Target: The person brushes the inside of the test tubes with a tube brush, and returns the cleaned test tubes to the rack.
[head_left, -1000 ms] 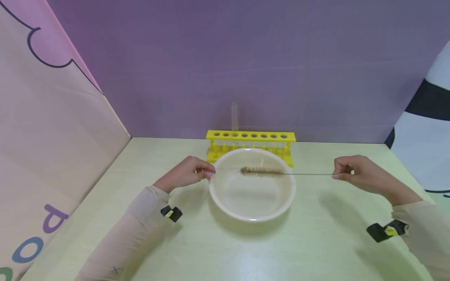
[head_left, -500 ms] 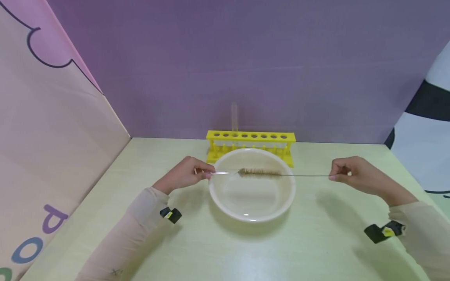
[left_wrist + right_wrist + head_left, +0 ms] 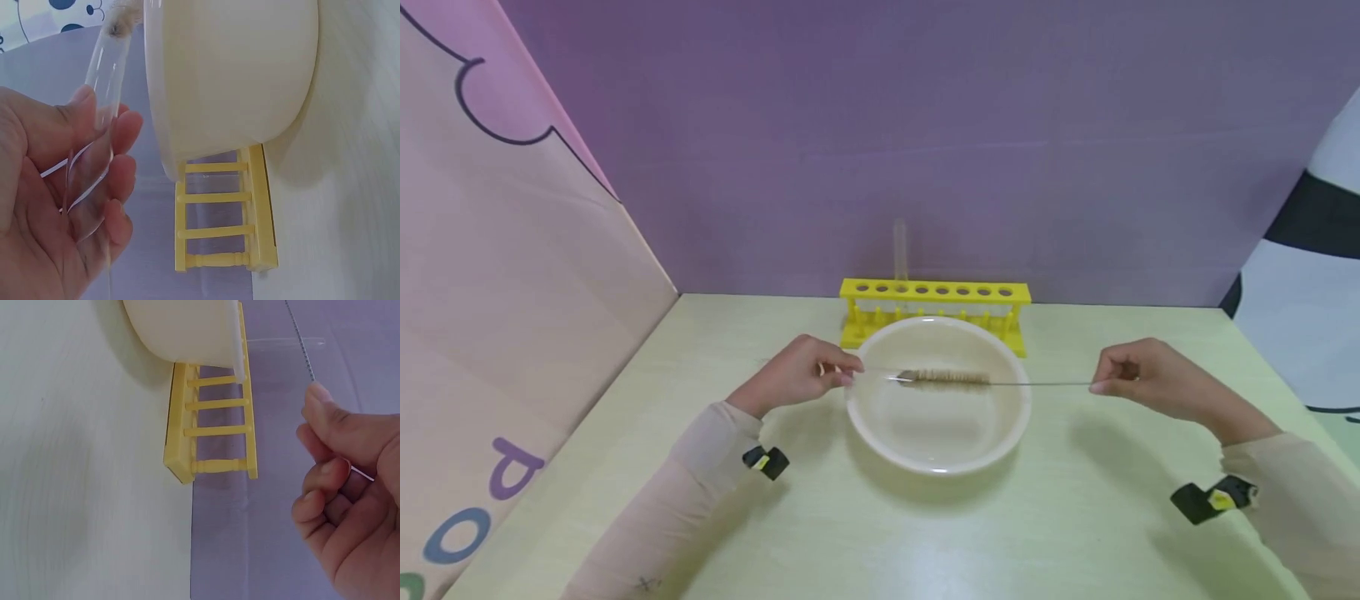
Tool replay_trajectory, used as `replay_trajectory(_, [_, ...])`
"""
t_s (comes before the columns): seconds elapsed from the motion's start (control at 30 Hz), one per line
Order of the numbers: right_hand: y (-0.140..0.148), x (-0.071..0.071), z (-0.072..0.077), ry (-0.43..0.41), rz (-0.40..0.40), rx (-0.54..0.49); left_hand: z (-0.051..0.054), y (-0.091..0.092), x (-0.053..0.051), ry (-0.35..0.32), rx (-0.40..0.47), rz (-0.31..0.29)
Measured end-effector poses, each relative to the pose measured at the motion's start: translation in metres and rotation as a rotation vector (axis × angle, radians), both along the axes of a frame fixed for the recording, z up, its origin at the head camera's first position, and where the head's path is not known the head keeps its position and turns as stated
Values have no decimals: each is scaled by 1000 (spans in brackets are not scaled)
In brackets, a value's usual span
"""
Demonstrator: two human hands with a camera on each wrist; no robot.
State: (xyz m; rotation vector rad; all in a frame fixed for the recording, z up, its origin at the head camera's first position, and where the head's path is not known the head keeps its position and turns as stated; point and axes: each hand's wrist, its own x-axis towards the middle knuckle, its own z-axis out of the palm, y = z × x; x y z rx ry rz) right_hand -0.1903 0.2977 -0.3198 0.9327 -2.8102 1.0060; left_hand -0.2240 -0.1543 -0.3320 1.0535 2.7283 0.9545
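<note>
**Lined up above the bowl (image 3: 936, 446)**

Holding clear tube (image 3: 107, 75) in left grip (image 3: 801, 369), curled round it; pinching brush (image 3: 951, 380) by wire (image 3: 1048, 384) in right grip (image 3: 1153, 379). Running sideways on one axis, bristled tip at mouth, nearer left grip.

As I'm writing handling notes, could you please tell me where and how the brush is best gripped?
Probably by the bare wire handle, from the person's right: the bristles point left, at the mouth of the tube, while the handle reaches past the bowl.
</note>
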Motion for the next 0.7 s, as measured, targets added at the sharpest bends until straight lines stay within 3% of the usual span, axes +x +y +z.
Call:
replay_trajectory(0.17, [-2,1,1,-55,-17,-16,-1,2,2,65,-19,6])
replay_trajectory(0.4, [-3,-1,-1,-196,46,-91,-3,3,2,126,2,40])
replay_trajectory(0.7, [-8,-2,1,-341,13,-85,-7,4,3,220,11,31])
